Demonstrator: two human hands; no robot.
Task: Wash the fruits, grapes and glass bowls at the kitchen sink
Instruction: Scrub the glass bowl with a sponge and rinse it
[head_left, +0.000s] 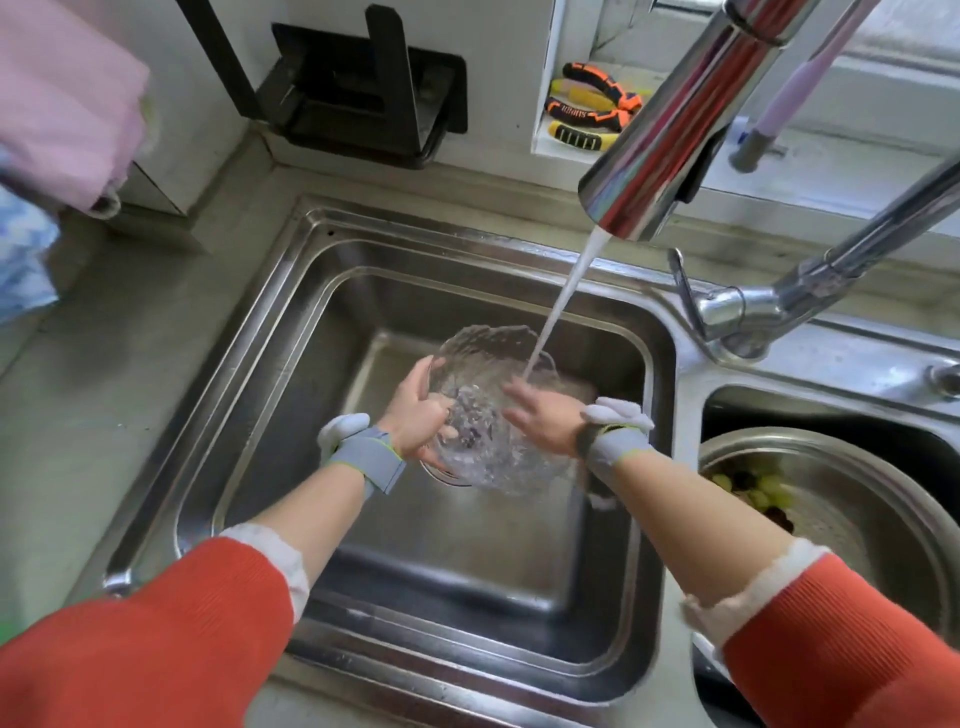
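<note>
Sink basin, stainless, taken as landmark. Left hand, above the basin's middle: fingers curled round the near-left rim of the glass bowl, thumb inside, gripping it. Glass bowl: clear, ripple-edged, held tilted over the basin floor between both hands (dark specks inside, possibly grape skins; blurred). Right hand, just right of centre: fingers straight, spread, pressed against the bowl's inner face. Water stream falls from faucet at the basin's back right, striking the bowl by the right fingertips. Metal colander with grapes, right of the basin. Pliers behind it; handle lettering unreadable.
</note>
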